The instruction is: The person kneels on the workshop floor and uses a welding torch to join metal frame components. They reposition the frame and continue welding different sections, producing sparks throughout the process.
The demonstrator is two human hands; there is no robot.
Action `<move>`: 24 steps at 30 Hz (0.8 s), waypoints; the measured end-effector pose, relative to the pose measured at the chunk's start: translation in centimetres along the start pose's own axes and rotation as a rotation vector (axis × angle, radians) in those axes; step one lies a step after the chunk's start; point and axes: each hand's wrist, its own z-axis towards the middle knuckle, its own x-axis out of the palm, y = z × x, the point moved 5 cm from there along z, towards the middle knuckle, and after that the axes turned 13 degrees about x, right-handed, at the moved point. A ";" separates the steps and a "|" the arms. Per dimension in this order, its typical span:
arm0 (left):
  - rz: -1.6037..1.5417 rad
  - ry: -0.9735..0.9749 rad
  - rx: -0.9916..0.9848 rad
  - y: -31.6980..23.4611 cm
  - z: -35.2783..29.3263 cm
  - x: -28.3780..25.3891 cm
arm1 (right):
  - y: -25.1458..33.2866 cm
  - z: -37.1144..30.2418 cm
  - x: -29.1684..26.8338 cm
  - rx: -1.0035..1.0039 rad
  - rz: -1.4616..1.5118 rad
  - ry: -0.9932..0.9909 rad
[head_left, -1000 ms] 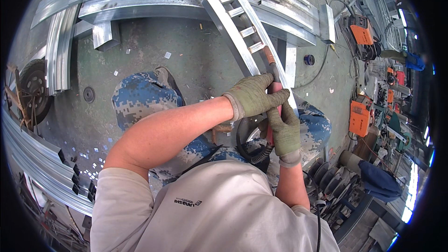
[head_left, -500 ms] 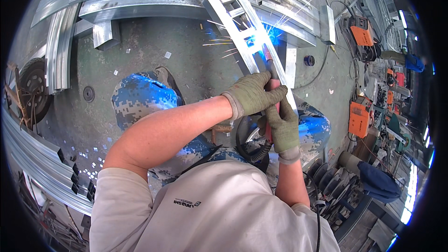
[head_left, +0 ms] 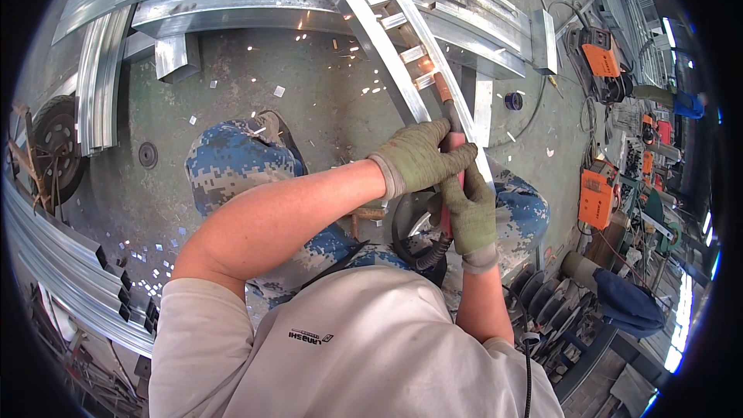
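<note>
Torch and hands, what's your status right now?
Left hand and right hand gloved, both gripping the torch. Tip at the frame; sparks on the floor. Nothing in the way.

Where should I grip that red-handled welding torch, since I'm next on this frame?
Grip the red-handled welding torch around its straight red handle, coming from the near hose end. Its copper-coloured nozzle points away at the galvanised steel ladder frame. The left hand and right hand wrap there.

Both hands grip the welding torch (head_left: 450,156) at centre — left hand (head_left: 418,156) above right hand (head_left: 469,217) — its tip on the metal frame (head_left: 402,70) running far-left, welding machines (head_left: 597,198) on the floor (head_left: 309,93) right.
</note>
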 end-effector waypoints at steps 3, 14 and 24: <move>0.014 -0.002 0.012 0.0 0.0 0.2 | -0.2 0.0 -0.2 -0.009 0.009 0.002; -0.019 -0.007 0.037 -0.1 0.0 0.0 | 0.0 -0.1 0.0 0.028 0.003 0.025; 0.012 0.014 0.004 0.1 0.1 0.1 | -0.3 0.1 -0.1 0.002 0.001 0.012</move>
